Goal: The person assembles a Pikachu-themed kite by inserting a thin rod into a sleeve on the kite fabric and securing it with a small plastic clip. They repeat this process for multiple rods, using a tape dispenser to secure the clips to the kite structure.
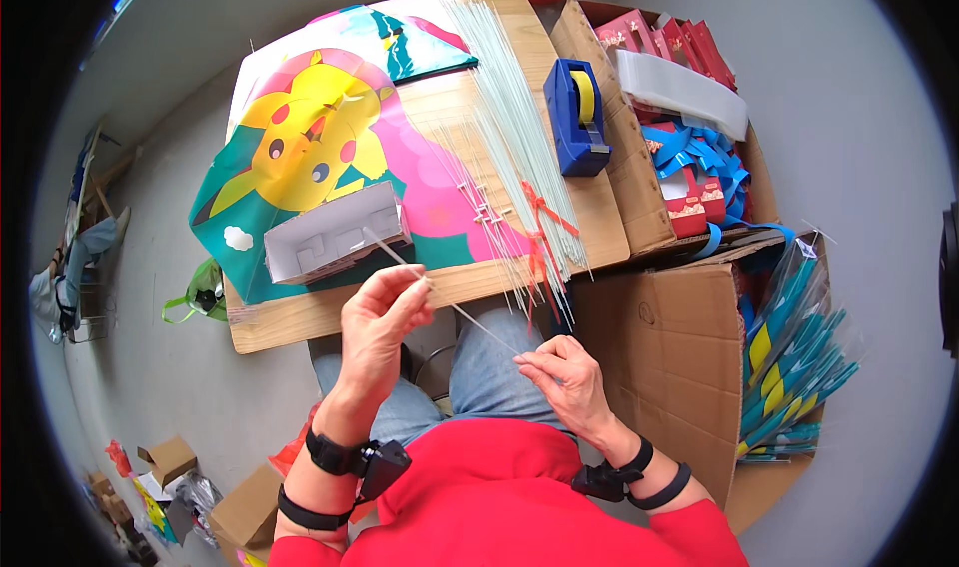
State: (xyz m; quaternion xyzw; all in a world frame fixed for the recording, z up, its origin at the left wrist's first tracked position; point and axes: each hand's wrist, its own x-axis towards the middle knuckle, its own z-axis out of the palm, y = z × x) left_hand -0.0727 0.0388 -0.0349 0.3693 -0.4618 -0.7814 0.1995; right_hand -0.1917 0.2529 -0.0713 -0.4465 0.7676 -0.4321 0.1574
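Observation:
A thin white rod [485, 329] slants between my hands, in front of the table's near edge. My left hand [380, 322] pinches it near the small open box, and the rod's far end reaches over that box. My right hand [569, 377] grips the lower end between thumb and fingers. The small open-topped box [392, 207] has pale inner walls and sits on a printed sheet [440, 202] with a yellow cartoon figure on pink and green. Several thin rods with small pale fittings [486, 212] lie to the right, beside a long bundle of pale rods [499, 87] with red ties.
The wooden table [275, 339] carries a blue tape dispenser [576, 132] at right. Beyond it stands a carton [639, 192] with red boxes and blue ribbon. A second carton [664, 352] holds bagged teal-and-yellow folded pieces [789, 367]. A green bag [205, 292] hangs at left.

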